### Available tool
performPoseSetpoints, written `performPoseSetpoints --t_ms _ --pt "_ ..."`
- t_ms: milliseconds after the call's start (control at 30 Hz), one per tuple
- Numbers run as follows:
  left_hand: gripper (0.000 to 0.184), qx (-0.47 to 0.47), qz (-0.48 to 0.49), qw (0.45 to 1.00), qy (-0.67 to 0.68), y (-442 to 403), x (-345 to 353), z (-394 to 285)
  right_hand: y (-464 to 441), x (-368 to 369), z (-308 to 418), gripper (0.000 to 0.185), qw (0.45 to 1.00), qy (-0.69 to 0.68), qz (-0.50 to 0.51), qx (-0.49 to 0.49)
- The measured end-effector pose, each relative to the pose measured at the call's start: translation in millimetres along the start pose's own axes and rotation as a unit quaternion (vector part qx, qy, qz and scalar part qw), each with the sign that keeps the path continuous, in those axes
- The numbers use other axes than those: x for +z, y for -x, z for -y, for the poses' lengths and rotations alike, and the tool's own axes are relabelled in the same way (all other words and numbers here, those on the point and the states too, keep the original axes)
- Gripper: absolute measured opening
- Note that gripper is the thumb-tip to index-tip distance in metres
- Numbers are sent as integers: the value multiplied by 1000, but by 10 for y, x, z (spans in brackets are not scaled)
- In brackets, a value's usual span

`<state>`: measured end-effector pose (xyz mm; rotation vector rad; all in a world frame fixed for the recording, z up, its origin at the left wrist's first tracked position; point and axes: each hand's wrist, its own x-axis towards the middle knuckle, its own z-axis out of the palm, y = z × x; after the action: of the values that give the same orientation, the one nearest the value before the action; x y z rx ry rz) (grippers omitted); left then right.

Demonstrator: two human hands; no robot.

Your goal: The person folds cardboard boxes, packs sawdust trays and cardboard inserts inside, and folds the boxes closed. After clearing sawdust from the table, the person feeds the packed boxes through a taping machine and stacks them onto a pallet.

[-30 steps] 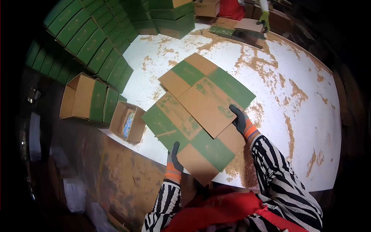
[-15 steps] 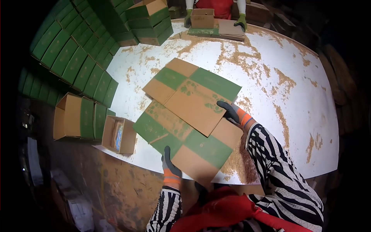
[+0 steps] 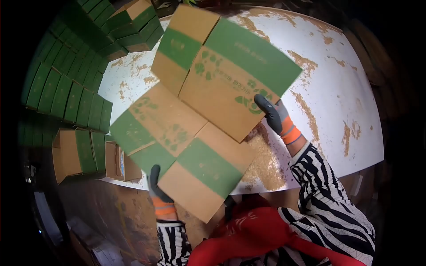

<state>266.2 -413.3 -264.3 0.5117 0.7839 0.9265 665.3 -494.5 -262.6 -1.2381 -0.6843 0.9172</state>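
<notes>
Two flattened cardboard boxes, brown with green bands and leaf prints, are spread in front of me. My right hand [image 3: 276, 118], in a grey and orange glove, grips the right edge of the upper flattened box [image 3: 230, 88], thumb on top and fingers hidden beneath. My left hand [image 3: 159, 189], gloved alike, holds the lower flattened box [image 3: 208, 164] by its left edge, thumb upright at the board and fingers out of sight. The upper board overlaps the far side of the lower one, and both are tilted.
A white table [image 3: 337, 97] bears scattered wood shavings [image 3: 266, 162]. Stacked green boxes [image 3: 62, 95] line the left side, with more stacked boxes [image 3: 137, 31] at the back left. An open box [image 3: 120, 164] with something inside stands at the table's near left edge.
Both flattened boxes have come up nearer to the camera, and the upper one has shifted away from the lower. My view has turned; the co-worker at the far side has mostly left the frame.
</notes>
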Motion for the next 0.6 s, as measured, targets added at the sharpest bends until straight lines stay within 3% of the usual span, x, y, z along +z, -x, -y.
performPoseSetpoints --t_ms 33,67,100,233,267,300,333,367,400,433,500,567,600 --pt "49 16 15 1000 -9 245 55 -206 192 -119 175 38 992 125 -23 -16" --pt "51 27 23 999 -5 495 99 -405 426 -101 311 31 995 73 -58 -47" --pt "53 40 33 999 2 725 116 -583 624 -143 422 29 989 123 -42 -72" --pt "61 72 5 994 -83 1494 -315 -1222 1497 238 249 28 994 103 -36 6" --pt "63 67 -16 995 -75 1654 -364 -1298 1745 374 156 28 994 97 -39 22" --pt "65 61 -33 995 -67 1760 -339 -1371 1943 464 -244 30 976 217 7 -22" --pt "66 -7 -16 997 -82 1880 -232 -1424 2140 552 -644 34 940 329 42 -77" --pt "66 40 17 995 -86 1931 -294 -1426 2357 782 -804 48 930 366 -6 28" --pt "66 -6 18 995 -95 1966 -412 -1507 2532 894 -1115 50 937 348 -16 -30" --pt "65 -52 13 993 -105 1977 -490 -1574 2674 873 -1399 47 931 351 -58 -77" --pt "65 -39 49 991 -115 1919 -512 -1489 2880 504 -1315 42 854 517 -61 -4" --pt "65 -20 79 990 -117 1841 -590 -1324 3050 -57 -1151 39 863 478 -162 10" --pt "65 -9 94 989 -116 1788 -631 -1235 3122 -309 -813 41 835 514 -196 -12"
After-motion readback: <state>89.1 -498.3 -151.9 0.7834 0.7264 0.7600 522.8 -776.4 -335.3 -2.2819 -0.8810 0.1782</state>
